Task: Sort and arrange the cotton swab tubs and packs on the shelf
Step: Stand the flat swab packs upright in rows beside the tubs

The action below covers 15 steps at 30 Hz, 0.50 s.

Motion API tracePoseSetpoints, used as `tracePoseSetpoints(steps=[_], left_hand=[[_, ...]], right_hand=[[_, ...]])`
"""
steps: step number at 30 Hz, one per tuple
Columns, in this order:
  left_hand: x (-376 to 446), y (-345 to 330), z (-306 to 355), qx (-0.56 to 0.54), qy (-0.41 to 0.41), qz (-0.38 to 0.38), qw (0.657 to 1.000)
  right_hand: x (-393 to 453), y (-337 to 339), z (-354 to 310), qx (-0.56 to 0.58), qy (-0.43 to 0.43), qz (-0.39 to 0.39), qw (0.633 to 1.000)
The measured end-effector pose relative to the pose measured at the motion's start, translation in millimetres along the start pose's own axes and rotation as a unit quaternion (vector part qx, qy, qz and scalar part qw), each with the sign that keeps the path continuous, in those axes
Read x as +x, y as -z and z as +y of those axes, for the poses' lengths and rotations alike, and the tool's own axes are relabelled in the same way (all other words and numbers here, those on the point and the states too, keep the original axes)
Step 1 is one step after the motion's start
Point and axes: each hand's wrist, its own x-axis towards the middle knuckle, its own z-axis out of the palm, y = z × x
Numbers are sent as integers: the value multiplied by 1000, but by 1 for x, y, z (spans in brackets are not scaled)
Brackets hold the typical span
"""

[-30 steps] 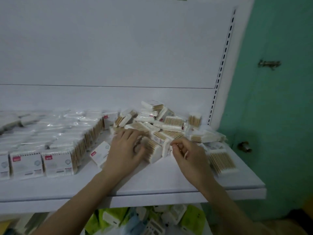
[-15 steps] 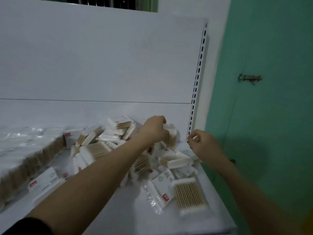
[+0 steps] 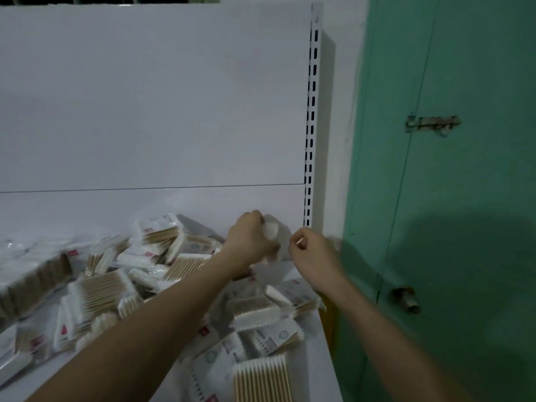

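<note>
Both hands work at the far right corner of the shelf, above the loose heap of cotton swab packs.

The left hand [image 3: 251, 238] grips a pack [image 3: 271, 231] and holds it up near the back panel [image 3: 150, 111], probably to stand it against the corner where a new row could begin. Just right of it, the right hand [image 3: 311, 250] is curled, pinching what looks like a single swab [image 3: 301, 241]. The unsorted heap [image 3: 179, 274] lies below and left of the left hand; the tidy rows [image 3: 32, 280] sit far to its left on the shelf [image 3: 307, 381]. Compared with half a second earlier, both hands are higher and closer together, and the view has tilted further right.
</note>
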Motion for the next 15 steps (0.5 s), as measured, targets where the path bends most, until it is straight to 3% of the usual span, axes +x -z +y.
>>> tracePoseSetpoints(steps=[4, 8, 11, 15], left_hand=[[-28, 51, -1, -213, -11, 90, 973], [-84, 93, -19, -390, 8, 122, 912], [-126, 118, -55, -437, 11, 137, 889], [-187, 170, -122, -405, -2, 174, 897]], right_hand=[[-7, 2, -37, 187, -51, -46, 980], [-27, -16, -91, 342, -36, -108, 933], [-48, -50, -130, 408, 8, -117, 905], [-87, -110, -194, 415, 65, -158, 894]])
